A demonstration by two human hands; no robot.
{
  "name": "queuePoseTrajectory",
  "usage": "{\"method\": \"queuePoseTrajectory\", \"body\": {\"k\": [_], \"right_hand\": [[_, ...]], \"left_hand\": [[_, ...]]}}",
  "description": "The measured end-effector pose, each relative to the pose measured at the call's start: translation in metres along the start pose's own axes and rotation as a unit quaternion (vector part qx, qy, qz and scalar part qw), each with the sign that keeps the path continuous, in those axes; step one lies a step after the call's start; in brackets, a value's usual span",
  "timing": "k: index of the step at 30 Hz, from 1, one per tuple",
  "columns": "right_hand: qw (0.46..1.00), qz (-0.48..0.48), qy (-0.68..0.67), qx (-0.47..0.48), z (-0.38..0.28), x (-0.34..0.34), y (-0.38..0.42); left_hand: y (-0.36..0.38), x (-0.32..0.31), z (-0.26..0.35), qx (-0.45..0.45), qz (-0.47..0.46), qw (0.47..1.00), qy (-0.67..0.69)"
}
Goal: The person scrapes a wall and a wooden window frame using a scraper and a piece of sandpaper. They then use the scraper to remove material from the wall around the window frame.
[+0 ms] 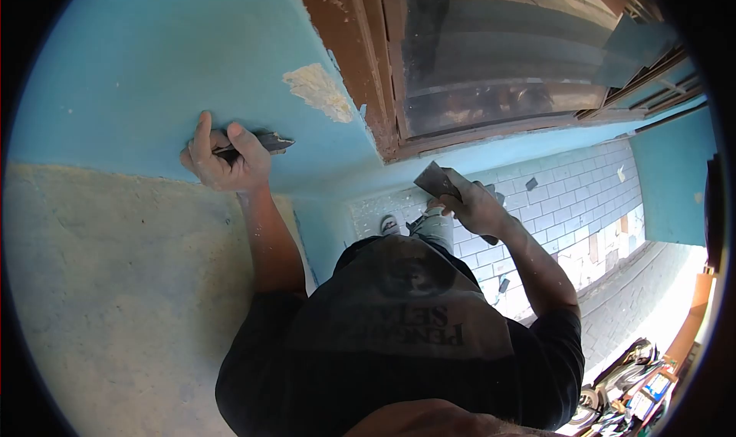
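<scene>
My left hand is raised against the light blue wall, its fingers bent round a dark, flat piece with a ragged, pale-edged tip; its exact kind I cannot make out. Up and to the right of that tip is a rough cream patch where the blue paint is gone. Lower and to the right, my right hand grips a putty knife with a wide grey blade, held out in front of my body. The blade looks clear of the wall. Pale dust coats both hands.
A brown wooden window frame with chipped edges borders the glass. Bare, unpainted wall lies at left. Grey tiled floor carries scattered bits. A pile of assorted items sits at the lower right.
</scene>
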State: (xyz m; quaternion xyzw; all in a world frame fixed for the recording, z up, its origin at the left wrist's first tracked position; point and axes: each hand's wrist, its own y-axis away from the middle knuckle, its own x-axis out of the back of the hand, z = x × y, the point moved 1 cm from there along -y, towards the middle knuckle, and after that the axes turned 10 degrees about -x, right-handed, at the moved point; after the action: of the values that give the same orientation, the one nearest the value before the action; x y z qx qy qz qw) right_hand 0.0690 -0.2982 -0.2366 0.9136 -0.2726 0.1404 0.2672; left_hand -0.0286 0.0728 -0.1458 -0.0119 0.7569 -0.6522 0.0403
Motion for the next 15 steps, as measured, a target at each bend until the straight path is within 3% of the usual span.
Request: {"method": "queuePoseTrajectory", "body": {"k": [3,4,9,11,12,15], "right_hand": [[0.996,0.010,0.073,0.041,0.018,-0.003,0.007],[0.990,0.051,0.070,0.110,0.006,-0.003,0.009],[0.972,0.130,-0.058,0.187,-0.005,-0.022,-0.014],[0.936,0.162,-0.136,0.281,-0.020,-0.034,-0.028],[0.945,0.146,-0.158,0.245,-0.034,-0.034,-0.029],[0.940,0.171,-0.137,0.261,-0.058,-0.037,-0.043]], "left_hand": [[0.000,0.001,-0.004,-0.011,-0.004,1.000,-0.010],[0.001,0.001,-0.006,-0.018,0.005,1.000,-0.015],[0.000,0.000,0.002,0.053,0.007,0.998,0.016],[-0.008,0.004,0.004,0.084,-0.003,0.995,0.046],[-0.013,0.007,0.005,0.111,-0.006,0.992,0.065],[-0.035,0.009,0.025,0.148,-0.015,0.984,0.097]]}}
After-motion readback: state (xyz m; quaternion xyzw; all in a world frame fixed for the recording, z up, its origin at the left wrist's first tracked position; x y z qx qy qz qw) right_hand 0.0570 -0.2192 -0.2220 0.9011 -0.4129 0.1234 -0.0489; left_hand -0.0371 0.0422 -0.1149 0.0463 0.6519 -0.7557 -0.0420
